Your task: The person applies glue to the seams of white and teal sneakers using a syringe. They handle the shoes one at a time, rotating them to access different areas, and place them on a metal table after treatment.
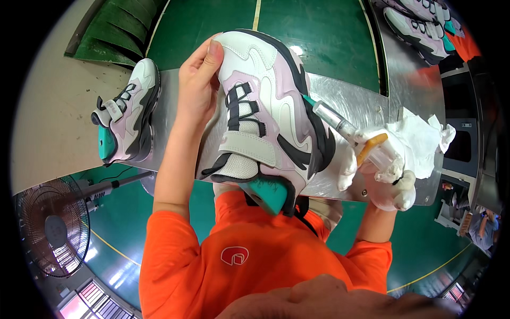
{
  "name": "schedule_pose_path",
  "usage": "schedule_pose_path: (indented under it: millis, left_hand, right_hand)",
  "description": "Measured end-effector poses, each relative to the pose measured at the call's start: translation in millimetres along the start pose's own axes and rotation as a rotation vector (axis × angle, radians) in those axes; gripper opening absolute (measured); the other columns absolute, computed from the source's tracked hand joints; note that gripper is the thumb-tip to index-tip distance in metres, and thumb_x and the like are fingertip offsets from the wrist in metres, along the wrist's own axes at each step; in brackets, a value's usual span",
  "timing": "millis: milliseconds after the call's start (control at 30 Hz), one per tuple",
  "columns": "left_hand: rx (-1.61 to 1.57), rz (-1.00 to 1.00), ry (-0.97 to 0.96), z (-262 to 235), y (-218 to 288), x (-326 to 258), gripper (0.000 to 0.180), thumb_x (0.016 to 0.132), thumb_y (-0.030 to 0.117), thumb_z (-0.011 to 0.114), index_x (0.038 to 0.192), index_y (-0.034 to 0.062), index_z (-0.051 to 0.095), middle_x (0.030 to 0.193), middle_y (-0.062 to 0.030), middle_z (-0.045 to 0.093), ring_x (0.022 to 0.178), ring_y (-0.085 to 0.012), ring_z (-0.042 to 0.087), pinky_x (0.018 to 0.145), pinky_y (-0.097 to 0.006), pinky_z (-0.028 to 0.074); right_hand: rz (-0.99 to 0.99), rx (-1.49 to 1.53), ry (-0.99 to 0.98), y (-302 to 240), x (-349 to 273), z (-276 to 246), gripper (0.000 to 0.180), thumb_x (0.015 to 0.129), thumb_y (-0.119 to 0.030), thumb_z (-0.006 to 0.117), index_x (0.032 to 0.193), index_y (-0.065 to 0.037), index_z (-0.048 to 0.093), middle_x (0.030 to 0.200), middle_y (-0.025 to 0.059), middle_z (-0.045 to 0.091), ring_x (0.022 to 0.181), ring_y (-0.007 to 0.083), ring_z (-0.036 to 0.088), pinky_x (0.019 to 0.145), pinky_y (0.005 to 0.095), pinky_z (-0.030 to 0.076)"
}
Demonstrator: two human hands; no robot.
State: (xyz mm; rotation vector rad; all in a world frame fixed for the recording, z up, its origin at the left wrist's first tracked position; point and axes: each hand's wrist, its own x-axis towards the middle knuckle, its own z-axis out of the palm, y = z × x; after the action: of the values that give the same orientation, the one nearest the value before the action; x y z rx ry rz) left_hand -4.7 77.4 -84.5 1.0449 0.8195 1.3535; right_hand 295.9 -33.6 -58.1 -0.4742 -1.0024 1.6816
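Observation:
A white, lilac and black sneaker (287, 80) is held up in front of me, toe away and heel toward my body. Its heel opening shows a teal shoe last (271, 194). My left hand (199, 77) grips the toe from the left, thumb on top. In a white glove with an orange finger cot (371, 148), my right hand (385, 175) is closed around a clear syringe (334, 117). The syringe's green tip meets the seam between upper and black sole on the shoe's right side.
A matching sneaker (133, 114) stands on the metal bench at left, and more sneakers (417, 34) lie at far right. White crumpled cloth (417, 141) is beside my right hand. A green conveyor belt (319, 21) runs ahead; a fan (56, 228) stands lower left.

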Motion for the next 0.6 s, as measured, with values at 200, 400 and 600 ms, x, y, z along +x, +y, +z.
schedule_pose_path:
  millis: [200,400,600]
  left_hand:
    - [-0.01,-0.006,0.045,2.8,1.8,-3.0,0.041,0.1,0.029,0.06,0.123,-0.0047,0.061,0.105,-0.0069,0.068,0.093,-0.0116,0.063,0.082,-0.024,0.049]
    - [-0.021,-0.043,0.088,5.2,3.5,-5.6,0.041,0.099,0.029,0.061,0.122,-0.0049,0.061,0.106,-0.0074,0.068,0.093,-0.0116,0.063,0.082,-0.024,0.049]
    - [-0.035,-0.093,-0.007,12.9,-0.2,13.5,0.039,0.099,0.028,0.062,0.12,-0.0043,0.062,0.105,-0.0058,0.068,0.091,-0.0095,0.062,0.081,-0.023,0.049]
  right_hand:
    - [0.115,-0.081,0.113,-15.6,-18.1,13.7,0.103,0.052,-0.04,0.088,0.12,0.027,0.048,0.113,0.0337,0.06,0.092,0.0318,0.067,0.072,0.0387,0.059]
    - [0.071,-0.127,0.137,-13.3,-33.2,5.2,0.088,0.056,-0.042,0.087,0.109,0.02,0.056,0.116,0.0313,0.059,0.09,0.0337,0.066,0.072,0.0399,0.057]
    - [-0.187,-0.05,0.196,3.1,-68.9,-34.0,0.06,0.063,-0.046,0.081,0.093,0.004,0.068,0.12,0.0285,0.054,0.096,0.0378,0.06,0.075,0.0508,0.053]
